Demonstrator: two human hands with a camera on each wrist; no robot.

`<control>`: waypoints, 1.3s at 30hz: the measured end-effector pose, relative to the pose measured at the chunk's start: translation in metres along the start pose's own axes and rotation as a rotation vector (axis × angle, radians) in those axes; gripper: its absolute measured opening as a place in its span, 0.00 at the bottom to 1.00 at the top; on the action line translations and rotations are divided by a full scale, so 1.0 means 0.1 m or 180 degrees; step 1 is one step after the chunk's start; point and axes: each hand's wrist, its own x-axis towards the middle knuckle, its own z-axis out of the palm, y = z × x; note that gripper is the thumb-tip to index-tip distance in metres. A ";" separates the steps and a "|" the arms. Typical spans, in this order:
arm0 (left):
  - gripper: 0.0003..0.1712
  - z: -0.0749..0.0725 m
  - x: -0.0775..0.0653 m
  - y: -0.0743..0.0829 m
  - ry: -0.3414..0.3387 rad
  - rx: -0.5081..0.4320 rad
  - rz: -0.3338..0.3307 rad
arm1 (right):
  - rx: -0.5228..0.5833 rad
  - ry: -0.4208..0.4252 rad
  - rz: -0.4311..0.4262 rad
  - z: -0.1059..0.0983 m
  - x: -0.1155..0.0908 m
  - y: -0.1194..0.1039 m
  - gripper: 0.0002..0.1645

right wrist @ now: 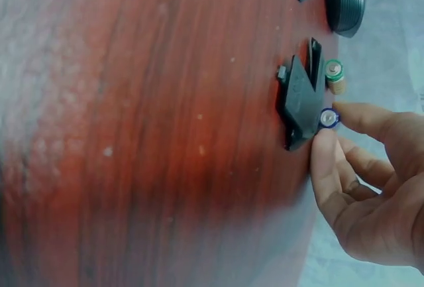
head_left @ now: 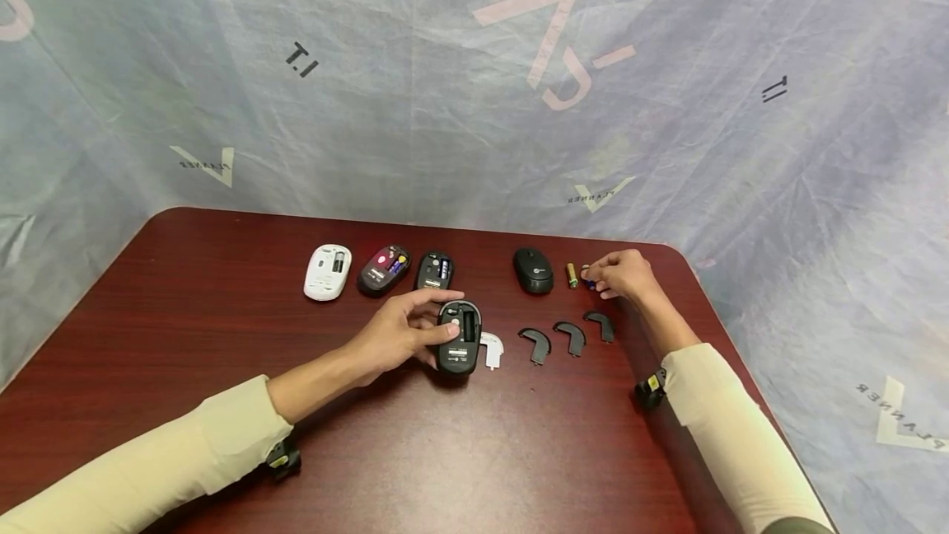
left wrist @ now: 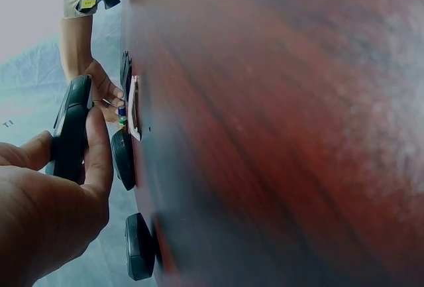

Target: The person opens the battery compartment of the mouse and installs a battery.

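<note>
My left hand [head_left: 389,334] grips a black computer mouse [head_left: 458,359] underside up, clear of the table. Its battery slot is uncovered and looks bare, and the thumb lies across the underside. Over at the right end of the table, my right hand [head_left: 624,274] pinches a blue battery [right wrist: 328,118] between thumb and forefinger. Right beside that battery lies a green and gold battery [head_left: 572,275]. In the right wrist view, black battery covers [right wrist: 301,98] overlap one another just in front of the fingertips.
Along the back lie a white mouse [head_left: 328,273], a dark red mouse [head_left: 384,271] and a black mouse [head_left: 434,271], undersides up with batteries inside. Another black mouse [head_left: 534,271] sits top up. A white cover [head_left: 492,350] and three black covers [head_left: 536,346] lie in a row nearer me.
</note>
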 end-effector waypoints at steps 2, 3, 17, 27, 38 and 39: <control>0.34 0.00 0.00 0.00 0.0003 0.0000 -0.0004 | -0.0066 0.0015 -0.0012 -0.01 -0.01 -0.02 0.21; 0.34 0.00 0.00 0.01 0.0002 -0.0002 -0.0006 | -0.0105 0.0024 -0.0031 -0.02 -0.03 -0.03 0.21; 0.33 0.01 0.01 0.02 -0.0009 -0.0042 -0.0006 | -0.0100 0.0006 -0.0570 -0.01 -0.60 -0.34 0.23; 0.33 0.03 0.04 0.03 0.0010 -0.0046 -0.0004 | 0.0467 -0.0276 -0.0902 0.29 -0.89 -0.47 0.23; 0.33 0.03 0.06 0.03 0.0014 -0.0003 0.0009 | 0.1076 -0.0608 -0.1038 0.77 -1.15 -0.64 0.19; 0.33 0.03 0.06 0.02 0.0016 -0.0004 0.0015 | 0.1120 -0.0632 -0.1042 0.80 -1.17 -0.66 0.18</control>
